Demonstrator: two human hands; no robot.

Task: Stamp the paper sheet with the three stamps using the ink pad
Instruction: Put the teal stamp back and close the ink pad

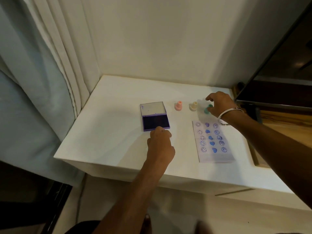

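An open purple ink pad [155,122] lies on the white table [109,141], its clear lid folded back. My left hand [160,144] touches the pad's near edge with curled fingers. To the right stand a pink stamp [178,105] and a cream stamp [193,106]. My right hand [219,105] pinches a green stamp [207,110] just right of the cream one, at table level. The paper sheet [213,141] lies in front, printed with three columns of blue marks: smileys, hearts and round faces.
A wall runs behind the table and a curtain [42,81] hangs at the left. A dark screen [278,65] leans at the right above a wooden surface [283,122]. A metal bangle [226,118] circles my right wrist.
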